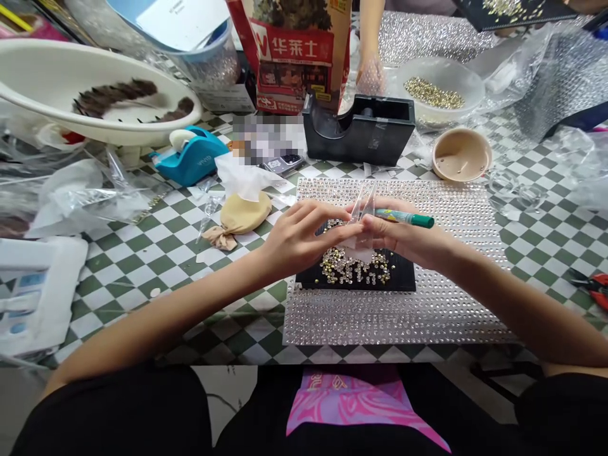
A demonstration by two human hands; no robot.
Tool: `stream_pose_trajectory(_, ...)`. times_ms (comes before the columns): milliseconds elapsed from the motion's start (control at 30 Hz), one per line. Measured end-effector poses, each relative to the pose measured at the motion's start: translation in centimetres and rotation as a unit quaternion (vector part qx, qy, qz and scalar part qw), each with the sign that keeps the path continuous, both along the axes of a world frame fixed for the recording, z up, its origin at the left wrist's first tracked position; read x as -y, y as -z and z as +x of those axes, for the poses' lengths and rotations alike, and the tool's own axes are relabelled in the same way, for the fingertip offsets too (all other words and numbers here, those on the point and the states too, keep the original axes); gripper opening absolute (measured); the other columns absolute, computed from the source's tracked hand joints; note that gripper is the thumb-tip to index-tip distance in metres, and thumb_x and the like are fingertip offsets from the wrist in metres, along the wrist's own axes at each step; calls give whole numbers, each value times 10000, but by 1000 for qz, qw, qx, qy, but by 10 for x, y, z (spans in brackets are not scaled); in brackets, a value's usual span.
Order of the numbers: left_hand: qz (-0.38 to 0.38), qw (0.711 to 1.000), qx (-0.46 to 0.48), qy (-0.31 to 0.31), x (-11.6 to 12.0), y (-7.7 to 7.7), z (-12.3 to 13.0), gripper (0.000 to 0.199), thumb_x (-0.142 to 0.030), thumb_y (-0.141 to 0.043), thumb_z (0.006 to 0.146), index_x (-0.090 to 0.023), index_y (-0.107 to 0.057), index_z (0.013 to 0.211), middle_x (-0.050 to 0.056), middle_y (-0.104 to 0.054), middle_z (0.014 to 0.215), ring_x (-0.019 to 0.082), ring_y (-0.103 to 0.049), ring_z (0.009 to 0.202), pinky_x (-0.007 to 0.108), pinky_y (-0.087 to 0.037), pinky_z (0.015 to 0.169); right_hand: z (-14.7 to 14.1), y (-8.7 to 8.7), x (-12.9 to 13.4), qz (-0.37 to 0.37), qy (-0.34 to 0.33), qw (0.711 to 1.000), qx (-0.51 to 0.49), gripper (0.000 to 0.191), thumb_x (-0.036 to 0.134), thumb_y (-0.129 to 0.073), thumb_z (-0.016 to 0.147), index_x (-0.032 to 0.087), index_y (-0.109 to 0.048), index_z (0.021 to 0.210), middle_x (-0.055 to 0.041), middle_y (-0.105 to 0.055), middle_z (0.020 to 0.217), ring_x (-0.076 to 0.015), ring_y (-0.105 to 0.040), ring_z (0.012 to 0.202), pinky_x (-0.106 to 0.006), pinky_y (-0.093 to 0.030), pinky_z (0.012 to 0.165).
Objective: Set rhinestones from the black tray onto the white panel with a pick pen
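Observation:
My left hand (301,237) pinches a narrow piece of clear plastic (363,212) between its fingertips. My right hand (403,237) meets it from the other side, with a green-capped marker (406,218) held in its fingers. Below both hands lies a black board (399,278) carrying a heap of gold rhinestones (354,266). Under the board spreads a sheet of clear rhinestones (394,323). My hands hide part of the heap.
A black tape dispenser (361,130) and a blue one (190,155) stand beyond the sheet. Another person's hand (370,75) is at the back. Bowls (439,88) (460,154), a beige pouch (244,215), red-handled pliers (591,285) and plastic bags crowd the checkered tablecloth (142,266).

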State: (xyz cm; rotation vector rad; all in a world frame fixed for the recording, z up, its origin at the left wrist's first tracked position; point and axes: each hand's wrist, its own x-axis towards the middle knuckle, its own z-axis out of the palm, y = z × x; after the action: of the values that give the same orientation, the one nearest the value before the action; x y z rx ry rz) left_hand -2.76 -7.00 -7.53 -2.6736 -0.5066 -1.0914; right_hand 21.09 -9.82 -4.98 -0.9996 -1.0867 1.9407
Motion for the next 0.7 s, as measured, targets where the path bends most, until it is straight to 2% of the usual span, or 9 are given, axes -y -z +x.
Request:
stream_pose_trajectory(133, 6, 999, -32, -1, 4, 4, -8, 303, -134, -575, 1097, -227, -641, 1377, 24, -794, 1220, 134, -707, 1107, 269, -549, 955, -5, 3, -2, 5, 18, 1000, 15, 513, 548, -990, 790, 194, -776, 1094, -32, -762, 1031, -115, -748, 886, -243, -661, 813)
stream_pose_trajectory(267, -2, 997, -71, -3, 10, 4, -18, 455, -84, -540, 1075, -177, -554, 1520, 63, -797, 1332, 153, -714, 1249, 292, -559, 1015, -9, 1, -4, 21, 20, 999, 24, 459, 533, -956, 831, 183, -765, 1058, -37, -766, 1021, -116, -751, 873, -244, -655, 800)
stream_pose_trajectory(400, -28, 995, -97, -21, 18, 4, -26, 538, -91, -539, 1075, -227, -489, 1593, 51, -787, 1380, 152, -707, 1338, 286, -561, 1075, -15, -4, -5, 33, 19, 998, 51, 471, 509, -991, 773, 180, -752, 1011, -52, -762, 1051, -117, -721, 852, -253, -642, 768)
stream_pose_trajectory(500, -66, 993, -84, -40, 26, 4, -28, 473, -125, -541, 1084, -268, -527, 1535, 38, -769, 1383, 156, -720, 1280, 288, -580, 1073, -24, -3, -4, 36, 25, 997, 60, 482, 521, -975, 773, 187, -735, 1026, -44, -738, 1003, -127, -701, 843, -292, -650, 784)
stream_pose_trajectory(567, -109, 991, -50, -62, 29, 5, -28, 379, -200, -524, 1110, -233, -536, 1487, 62, -757, 1347, 168, -722, 1216, 298, -606, 1040, -35, -2, -4, 40, 27, 997, 60, 503, 545, -946, 786, 195, -713, 1064, -55, -733, 1019, -154, -712, 887, -335, -659, 822)
stream_pose_trajectory(667, -178, 979, 18, -94, 24, 10, -27, 422, -375, -544, 1130, -151, -499, 1486, 106, -735, 1249, 186, -726, 1071, 324, -648, 929, -55, -3, -6, 91, 14, 992, 81, 534, 597, -863, 821, 201, -683, 1131, -92, -746, 1096, -213, -731, 1013, -376, -655, 859)
stream_pose_trajectory(700, -195, 975, 40, -97, 19, 14, -26, 459, -424, -566, 1123, -145, -502, 1482, 102, -726, 1215, 182, -722, 1013, 324, -652, 877, -62, -4, -8, 132, 12, 985, 112, 532, 625, -804, 856, 198, -688, 1151, -100, -749, 1118, -220, -724, 1049, -376, -649, 868)
